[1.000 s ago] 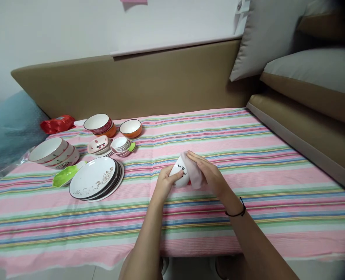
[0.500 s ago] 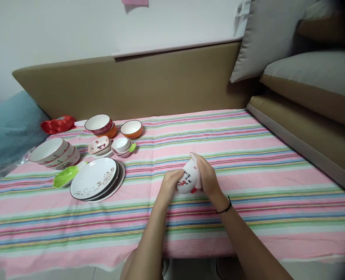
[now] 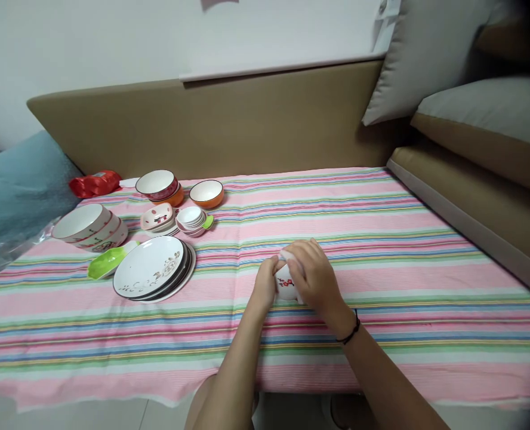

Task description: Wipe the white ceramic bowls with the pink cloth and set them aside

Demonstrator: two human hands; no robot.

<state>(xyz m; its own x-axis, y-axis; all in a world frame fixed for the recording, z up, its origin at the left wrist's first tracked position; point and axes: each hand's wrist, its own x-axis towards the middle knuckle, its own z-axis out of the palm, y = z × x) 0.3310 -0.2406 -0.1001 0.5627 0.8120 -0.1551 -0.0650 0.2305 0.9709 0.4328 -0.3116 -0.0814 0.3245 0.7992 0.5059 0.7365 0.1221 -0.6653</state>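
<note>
Both hands close around a small white bowl (image 3: 286, 283) with a red flower print, held just above the middle of the striped tablecloth (image 3: 381, 251): the left hand (image 3: 267, 286) grips its left side and the right hand (image 3: 314, 278) covers its top and right side, a pale cloth barely showing under the fingers. To the right the tablecloth lies bare up to the sofa seat edge (image 3: 462, 221), and the near hem hangs over the front edge just beyond the forearms. The crockery is well apart at the left end, where the stacked plates (image 3: 151, 275), a green dish (image 3: 106, 263), the stacked bowls (image 3: 88, 226) and an orange bowl (image 3: 206, 193) sit close together.
</note>
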